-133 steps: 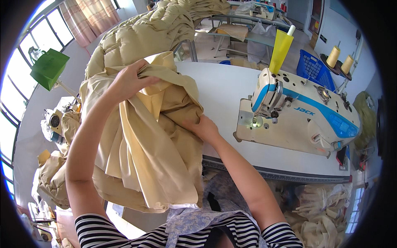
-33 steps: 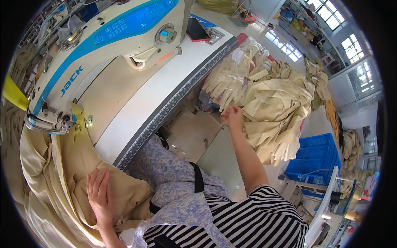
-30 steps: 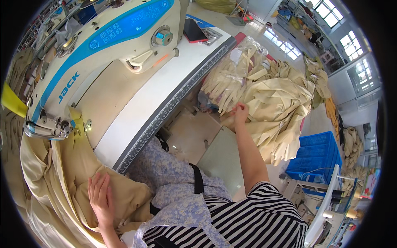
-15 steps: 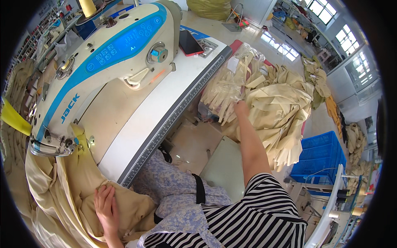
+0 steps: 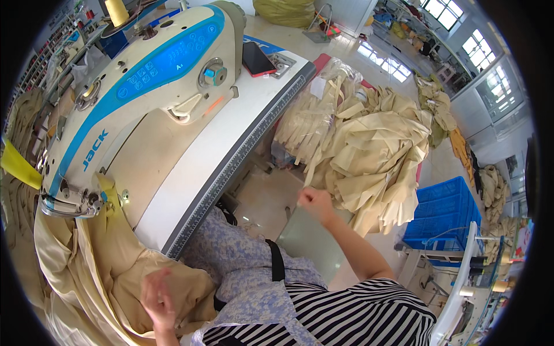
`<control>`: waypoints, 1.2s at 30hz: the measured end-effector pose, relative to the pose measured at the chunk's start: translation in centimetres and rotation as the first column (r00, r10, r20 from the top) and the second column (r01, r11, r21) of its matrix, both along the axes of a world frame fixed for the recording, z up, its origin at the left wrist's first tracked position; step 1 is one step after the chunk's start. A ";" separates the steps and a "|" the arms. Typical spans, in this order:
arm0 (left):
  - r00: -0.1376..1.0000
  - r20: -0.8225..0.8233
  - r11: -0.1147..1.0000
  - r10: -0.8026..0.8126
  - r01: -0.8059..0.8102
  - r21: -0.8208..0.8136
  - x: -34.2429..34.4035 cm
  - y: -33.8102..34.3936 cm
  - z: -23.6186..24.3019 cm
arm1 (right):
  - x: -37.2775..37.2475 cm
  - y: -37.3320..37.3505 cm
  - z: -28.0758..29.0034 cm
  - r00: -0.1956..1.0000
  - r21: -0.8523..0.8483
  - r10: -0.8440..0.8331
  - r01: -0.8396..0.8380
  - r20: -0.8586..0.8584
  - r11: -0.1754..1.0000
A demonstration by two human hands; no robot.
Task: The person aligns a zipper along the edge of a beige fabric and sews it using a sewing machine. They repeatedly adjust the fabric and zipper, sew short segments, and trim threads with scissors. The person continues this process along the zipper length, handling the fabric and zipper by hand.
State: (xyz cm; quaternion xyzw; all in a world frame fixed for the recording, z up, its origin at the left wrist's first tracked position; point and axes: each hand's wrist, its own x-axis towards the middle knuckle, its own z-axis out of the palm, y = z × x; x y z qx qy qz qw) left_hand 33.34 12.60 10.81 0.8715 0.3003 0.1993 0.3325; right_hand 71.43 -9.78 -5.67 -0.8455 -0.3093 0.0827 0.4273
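Note:
My right hand [image 5: 316,203] is closed, pinching the end of a beige fabric strip [image 5: 310,174]. That strip runs up to a bundle of similar strips [image 5: 303,135], partly in clear plastic, beside a heap of beige cloth [image 5: 375,150]. At the lower left, my left hand [image 5: 158,297] is over a large beige fabric piece [image 5: 124,262]; motion smears its fingers, so their grip is unclear. The fabric reaches up to the needle end of a white and blue sewing machine [image 5: 156,75], where a small light shines on it.
A ruler strip [image 5: 231,161] edges the white machine table [image 5: 190,173], with a phone [image 5: 258,59] lying on it. A blue plastic crate [image 5: 438,213] stands to the right. A yellow thread cone [image 5: 117,12] sits behind the machine, and a pale green panel [image 5: 311,239] is below my right hand.
My right hand has drawn back from the bundle toward me, pulling a strip along. My left hand, which lay flat on the fabric, has lifted and shifted slightly nearer.

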 end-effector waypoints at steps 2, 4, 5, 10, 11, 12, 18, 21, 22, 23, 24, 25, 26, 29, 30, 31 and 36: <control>0.998 0.054 0.936 -0.035 0.052 -0.348 2.3 -1.8 -0.9 | -4.4 1.0 1.8 0.987 -0.014 0.146 -0.147 -0.060 0.989; 0.991 0.015 0.765 -0.135 0.114 -0.634 6.1 -3.4 -3.4 | -8.1 2.1 2.6 0.966 0.040 0.259 -0.258 -0.020 0.965; 0.972 0.055 0.648 -0.230 0.195 -0.736 8.2 -3.6 -4.9 | -9.6 2.7 2.8 0.954 0.074 0.299 -0.300 0.024 0.951; 0.979 0.072 0.150 -0.193 0.102 -0.983 16.1 -3.9 -10.5 | -14.3 3.4 4.8 0.860 0.088 0.470 -0.493 0.196 0.865; 0.973 0.101 0.209 -0.206 0.145 -0.967 16.4 -4.0 -10.7 | -13.9 3.2 5.5 0.842 0.089 0.503 -0.526 0.196 0.846; 0.957 0.166 0.227 -0.237 0.221 -0.948 16.2 -4.1 -10.6 | -13.1 2.8 6.4 0.818 0.036 0.551 -0.563 0.162 0.826; 0.950 -0.036 0.885 -0.311 0.275 -0.377 11.2 -3.3 -7.0 | -1.0 4.8 9.5 0.646 -0.264 0.546 -0.486 0.534 0.833; 0.970 -0.037 0.963 -0.238 0.231 -0.142 8.1 -1.3 -3.0 | -0.1 7.1 11.0 0.571 -0.397 0.820 -0.743 0.042 0.538; 0.991 0.058 0.987 -0.124 0.117 0.111 7.2 -0.7 -1.4 | -0.8 7.6 12.3 0.588 -0.319 0.772 -0.800 -0.242 0.509; 0.993 0.117 0.954 -0.005 -0.030 0.298 6.4 -0.1 0.3 | -1.7 8.4 13.7 0.504 -0.168 0.717 -0.856 -0.482 0.489; 0.980 0.191 0.924 0.053 -0.120 0.362 4.5 -0.8 2.5 | -4.0 8.9 14.7 0.447 0.108 0.742 -0.818 -0.499 0.565; 0.955 0.267 0.886 0.131 -0.234 0.399 3.5 -1.2 3.9 | -5.8 9.5 16.1 0.339 0.256 0.699 -0.759 -0.630 0.599; 0.936 0.349 0.975 0.049 -0.121 0.186 2.8 -2.1 5.2 | -7.3 10.1 17.5 0.283 0.290 0.686 -0.750 -0.670 0.594; 0.927 0.349 0.712 -0.137 0.337 -0.616 2.4 -3.9 5.0 | -12.3 11.7 19.8 0.071 0.434 0.689 -0.730 -0.721 0.529; 0.875 0.475 0.586 0.093 0.337 -0.737 2.5 -3.9 4.4 | -14.1 12.1 19.9 0.020 0.457 0.701 -0.745 -0.713 0.486; 0.804 0.489 0.432 0.339 0.328 -0.840 2.7 -3.9 3.4 | -15.1 12.5 20.0 -0.054 0.475 0.698 -0.769 -0.715 0.427; 0.620 0.636 0.864 0.460 -0.147 -0.482 -4.7 0.7 5.3 | -17.1 13.8 19.8 -0.056 0.254 0.818 -0.961 -0.572 0.112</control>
